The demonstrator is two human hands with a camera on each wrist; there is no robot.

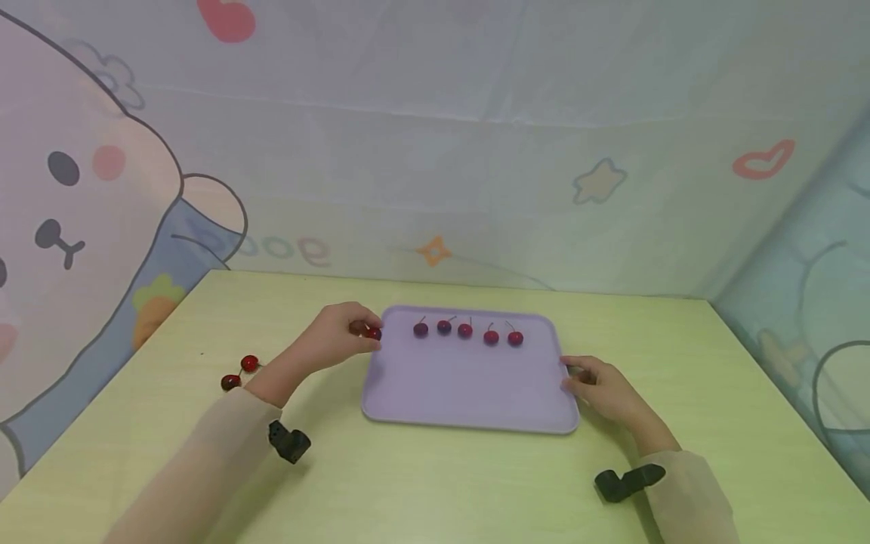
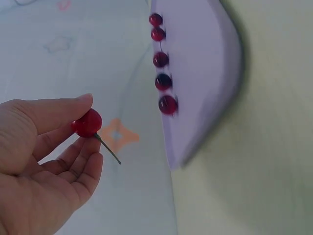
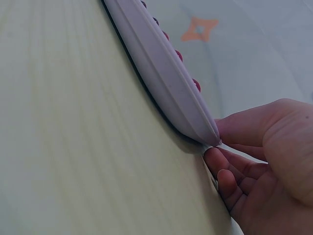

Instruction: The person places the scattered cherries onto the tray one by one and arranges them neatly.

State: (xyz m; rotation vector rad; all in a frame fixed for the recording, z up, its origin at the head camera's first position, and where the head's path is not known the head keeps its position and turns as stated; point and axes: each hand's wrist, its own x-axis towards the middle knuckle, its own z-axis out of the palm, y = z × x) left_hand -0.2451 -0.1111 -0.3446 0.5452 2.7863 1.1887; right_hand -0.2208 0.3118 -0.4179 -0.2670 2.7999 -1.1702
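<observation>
While your left hand (image 1: 338, 332) pinches a cherry (image 1: 373, 333) by the left edge of the tray (image 1: 469, 389), mid-frame, the row of cherries (image 1: 465, 330) sits just right of it, and your right hand (image 1: 607, 389) grips the other edge.

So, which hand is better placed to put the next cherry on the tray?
Probably the left hand: it holds a cherry by the tray; the right hand touches its opposite edge.

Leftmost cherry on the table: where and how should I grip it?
I'd probably pinch the leftmost cherry by its round body, coming down from its left: the stem points toward the other loose cherry, and the left sleeve is to its right.
</observation>
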